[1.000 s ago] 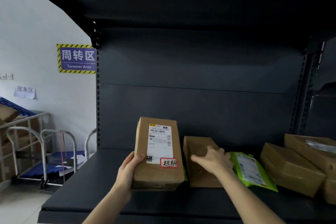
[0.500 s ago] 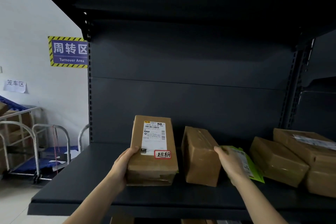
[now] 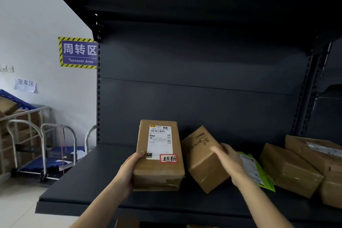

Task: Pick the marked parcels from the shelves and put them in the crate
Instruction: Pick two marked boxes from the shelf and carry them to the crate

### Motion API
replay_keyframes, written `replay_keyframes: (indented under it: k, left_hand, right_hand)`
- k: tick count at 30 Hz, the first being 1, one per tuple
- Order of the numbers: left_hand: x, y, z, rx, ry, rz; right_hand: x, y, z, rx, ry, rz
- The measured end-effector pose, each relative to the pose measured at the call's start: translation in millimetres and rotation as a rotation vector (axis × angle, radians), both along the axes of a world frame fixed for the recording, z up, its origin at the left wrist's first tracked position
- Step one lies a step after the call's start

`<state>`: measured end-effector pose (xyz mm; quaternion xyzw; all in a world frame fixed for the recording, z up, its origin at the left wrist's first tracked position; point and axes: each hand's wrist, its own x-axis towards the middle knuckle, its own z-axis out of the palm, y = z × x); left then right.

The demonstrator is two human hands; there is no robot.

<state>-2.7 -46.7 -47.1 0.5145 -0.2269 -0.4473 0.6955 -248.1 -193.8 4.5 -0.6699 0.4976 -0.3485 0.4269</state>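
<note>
1. Left hand (image 3: 127,170) grips the marked parcel (image 3: 159,155) at its lower left edge, thumb on the front face, fingers wrapped behind.
2. Marked parcel: brown box with a white shipping label (image 3: 160,141) and a red-bordered sticker (image 3: 168,158) with handwriting at the label's lower right. It sits tilted up toward the camera at the front of the dark shelf (image 3: 88,181); cannot tell whether its bottom edge touches the shelf.
3. Right hand (image 3: 228,161) closes on the second brown box (image 3: 203,159), fingers over its upper right edge, palm on its right side.
4. Second box is tilted, dark handwriting on its top face, just right of the marked parcel and nearly touching it.
5. Green mailer bag (image 3: 256,172) lies flat behind the right wrist, partly hidden.
6. More brown boxes (image 3: 290,170) are piled at the shelf's right end, apart from both hands.
7. Left background: purple "Turnover Area" sign (image 3: 78,52) on the wall, metal trolleys (image 3: 42,146) on the floor.
</note>
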Motion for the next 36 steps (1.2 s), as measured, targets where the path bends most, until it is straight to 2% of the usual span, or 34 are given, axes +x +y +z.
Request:
replay_keyframes:
  k: [1,2,4,7,9,13,14,18,20,22,23,26,27,31,36]
  left_hand:
    - [-0.1,-0.9,0.2,0.003,-0.001,0.002]
    - [-0.2,-1.8,0.5,0.007,-0.002,0.003]
    - [-0.1,-3.7,1.0,0.013,0.0,0.0]
    - [0.9,-5.6,0.2,0.022,-0.002,-0.008]
    - [1.3,-6.0,-1.6,0.027,0.007,-0.009]
    - [2.1,-6.0,-3.5,0.036,0.01,-0.006]
    - [2.2,-5.8,-2.9,0.035,0.008,-0.008]
    - [1.4,-4.6,-2.8,0.043,0.003,-0.003]
    - [1.7,-3.2,-3.0,0.038,0.001,-0.004]
    - [1.8,-1.6,-2.2,0.032,-0.003,-0.003]
    - [1.6,-0.9,-1.9,0.028,-0.006,-0.002]
    - [0.0,-1.3,-1.4,0.015,-0.007,0.006]
    - [-1.0,-1.9,-1.0,0.013,-0.008,0.004]
    - [-6.3,-5.5,0.2,0.016,-0.025,-0.006]
    - [-11.3,-6.5,-1.1,-0.01,-0.004,-0.039]
  right_hand:
    - [-4.4,0.5,-1.9,0.126,-0.167,0.003]
    - [-8.0,1.2,-4.8,0.218,-0.23,-0.008]
    - [-13.0,1.0,-16.3,0.299,-0.18,-0.028]
    - [-17.8,-1.0,-29.8,0.222,-0.156,-0.068]
    - [-18.1,-1.7,-31.8,0.101,-0.102,-0.079]
    - [-3.8,0.1,-21.3,-0.406,0.389,-0.21]
    - [4.2,4.4,-16.1,-0.461,0.501,-0.187]
    - [36.1,18.7,-9.0,-0.35,0.891,-0.016]
    - [37.7,16.5,-8.4,-0.347,0.921,-0.042]
    - [26.8,11.1,-6.2,-0.325,0.764,-0.085]
    - [18.9,6.9,-6.0,-0.269,0.571,-0.089]
    - [-0.4,4.9,-11.1,0.019,-0.184,-0.049]
    - [-3.3,5.7,-16.7,0.083,-0.333,-0.058]
    - [-0.6,15.4,-45.6,0.198,-0.621,-0.068]
    - [0.5,24.2,-55.8,0.209,-0.706,0.018]
